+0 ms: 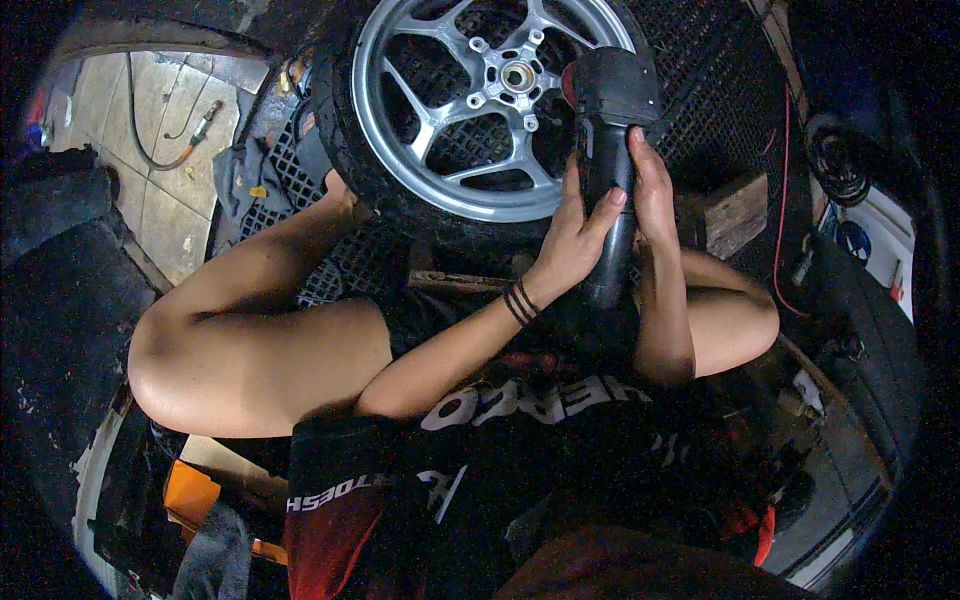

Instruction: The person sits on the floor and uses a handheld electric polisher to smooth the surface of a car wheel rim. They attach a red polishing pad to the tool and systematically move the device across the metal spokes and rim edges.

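Observation:
Both hands clasp a black cylindrical tool point(611, 90) with a bulky angled head and a red part on its left side; its exact kind is unclear. My left hand point(574, 236), with dark bands on the wrist, wraps the tool's body from the left. From the right, my right hand point(654, 187) presses its palm and fingers along the body. Just beyond lies a silver spoked motorcycle wheel point(431, 120) with a black tyre point(336, 139). The tool's head overlaps the right of the rim in view; whether they touch cannot be told.
Black perforated matting point(705, 97) lies around the wheel. A wooden block point(739, 214) sits right of my right hand. At left, a grey cloth point(251, 176) and a hose with a metal fitting point(199, 139) lie near the tiles. A red cord point(784, 187) runs along the right.

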The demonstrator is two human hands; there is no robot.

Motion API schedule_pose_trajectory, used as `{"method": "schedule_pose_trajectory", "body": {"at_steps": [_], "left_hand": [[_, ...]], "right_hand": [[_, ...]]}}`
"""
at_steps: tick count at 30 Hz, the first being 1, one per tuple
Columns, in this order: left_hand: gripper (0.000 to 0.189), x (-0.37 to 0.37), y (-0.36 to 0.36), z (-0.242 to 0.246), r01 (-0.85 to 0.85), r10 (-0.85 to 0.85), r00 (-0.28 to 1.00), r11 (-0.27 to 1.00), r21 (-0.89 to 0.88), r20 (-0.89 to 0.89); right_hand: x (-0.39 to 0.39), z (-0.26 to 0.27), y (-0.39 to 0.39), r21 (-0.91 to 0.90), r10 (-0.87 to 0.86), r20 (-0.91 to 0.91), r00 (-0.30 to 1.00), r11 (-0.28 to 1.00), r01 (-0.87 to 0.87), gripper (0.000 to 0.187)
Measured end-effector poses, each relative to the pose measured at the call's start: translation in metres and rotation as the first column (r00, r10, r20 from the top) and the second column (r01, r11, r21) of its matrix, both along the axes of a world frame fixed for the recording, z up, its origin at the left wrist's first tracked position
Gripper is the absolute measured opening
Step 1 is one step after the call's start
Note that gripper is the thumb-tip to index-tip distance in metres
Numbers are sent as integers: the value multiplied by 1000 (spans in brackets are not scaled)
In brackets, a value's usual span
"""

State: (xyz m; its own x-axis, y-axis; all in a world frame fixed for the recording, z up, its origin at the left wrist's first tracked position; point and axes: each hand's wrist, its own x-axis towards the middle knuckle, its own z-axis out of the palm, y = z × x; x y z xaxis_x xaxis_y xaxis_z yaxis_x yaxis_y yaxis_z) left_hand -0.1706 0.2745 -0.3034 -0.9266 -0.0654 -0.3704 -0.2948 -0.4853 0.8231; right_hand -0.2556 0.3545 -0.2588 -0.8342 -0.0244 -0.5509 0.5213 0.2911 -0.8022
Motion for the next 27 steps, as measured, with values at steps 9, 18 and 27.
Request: {"method": "schedule_pose_trajectory", "body": {"at_steps": [9, 18, 27], "left_hand": [[79, -8, -3, 4, -7, 7, 1000, 1000, 22, -10], [79, -10, -7, 7, -22, 22, 999, 1000, 6, -34], [78, -5, -9, 12, -8, 8, 1000, 1000, 2, -7]], "right_hand": [[-6, 1, -4, 32, -49, -1, 999, 998, 49, 55], [-9, 2, -6, -25, -22, 1, 1000, 999, 22, 51], [-5, 2, -5, -5, -17, 48, 999, 1000, 17, 52]]}}
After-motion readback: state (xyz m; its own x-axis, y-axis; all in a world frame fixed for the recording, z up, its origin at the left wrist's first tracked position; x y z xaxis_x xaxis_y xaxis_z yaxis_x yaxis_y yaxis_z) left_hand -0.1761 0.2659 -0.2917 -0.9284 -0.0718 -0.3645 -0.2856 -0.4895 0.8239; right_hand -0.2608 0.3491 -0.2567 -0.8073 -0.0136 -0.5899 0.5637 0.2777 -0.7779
